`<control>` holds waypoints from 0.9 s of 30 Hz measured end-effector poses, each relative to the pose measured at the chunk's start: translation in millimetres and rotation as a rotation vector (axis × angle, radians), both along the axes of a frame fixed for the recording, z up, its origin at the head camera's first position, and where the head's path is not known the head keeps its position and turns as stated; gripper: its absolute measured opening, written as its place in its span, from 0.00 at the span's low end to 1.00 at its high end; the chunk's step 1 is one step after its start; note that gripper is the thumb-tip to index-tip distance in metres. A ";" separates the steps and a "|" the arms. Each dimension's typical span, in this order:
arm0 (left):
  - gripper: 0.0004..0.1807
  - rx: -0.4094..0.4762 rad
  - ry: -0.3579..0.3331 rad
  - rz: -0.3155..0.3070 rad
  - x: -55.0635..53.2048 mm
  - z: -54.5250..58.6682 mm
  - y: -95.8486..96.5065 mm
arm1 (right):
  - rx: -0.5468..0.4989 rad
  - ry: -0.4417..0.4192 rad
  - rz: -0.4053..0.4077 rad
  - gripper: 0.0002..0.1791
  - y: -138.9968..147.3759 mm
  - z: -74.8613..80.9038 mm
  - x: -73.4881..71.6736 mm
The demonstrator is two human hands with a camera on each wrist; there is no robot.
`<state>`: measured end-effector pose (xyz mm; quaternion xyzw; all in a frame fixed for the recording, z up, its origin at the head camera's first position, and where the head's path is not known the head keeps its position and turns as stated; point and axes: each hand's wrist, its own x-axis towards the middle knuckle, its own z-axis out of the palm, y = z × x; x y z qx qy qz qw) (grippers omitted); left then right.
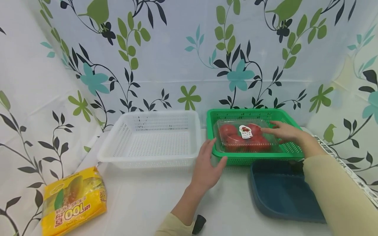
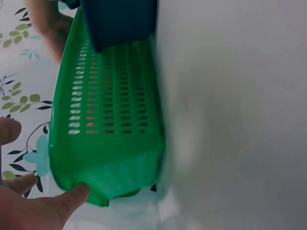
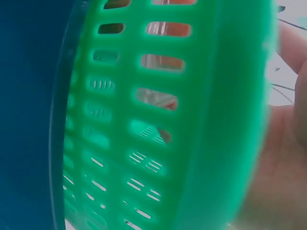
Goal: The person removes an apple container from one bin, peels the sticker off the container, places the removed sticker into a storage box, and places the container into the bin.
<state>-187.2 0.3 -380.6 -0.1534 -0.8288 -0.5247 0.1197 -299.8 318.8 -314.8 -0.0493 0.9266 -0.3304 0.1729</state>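
From my head feed, the tomato pack, clear plastic with a white label, lies right of centre inside the green basket, towards its left end. I have the right hand over the pack's right side, fingers apart and reaching onto the lid. The left hand is at the basket's left end, thumb and fingers spread, holding nothing. A white basket stands left of centre on the counter, a blue bin at lower right, a yellow packet at lower left.

My left wrist feed puts the left hand at lower left, fingers apart, one tip at the green basket's corner; I can't tell if it touches. The blue bin is at the top.

On my right wrist feed, the green basket's slotted wall fills the middle, red showing through; the right hand is at the right edge, its fingertips hidden.
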 end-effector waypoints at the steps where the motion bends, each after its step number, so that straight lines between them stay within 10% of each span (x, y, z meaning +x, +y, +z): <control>1: 0.36 0.010 0.004 0.015 0.3 -2.4 2.4 | -0.021 -0.029 -0.006 0.57 0.1 -0.3 -0.7; 10: 0.35 0.167 -0.035 0.063 -2.8 -22.4 17.8 | -0.068 -0.151 -0.031 0.56 3.1 -7.2 -1.4; 27: 0.28 0.379 -0.181 0.104 -11.0 -24.0 22.9 | -0.206 -0.255 -0.100 0.58 9.7 -24.0 -10.7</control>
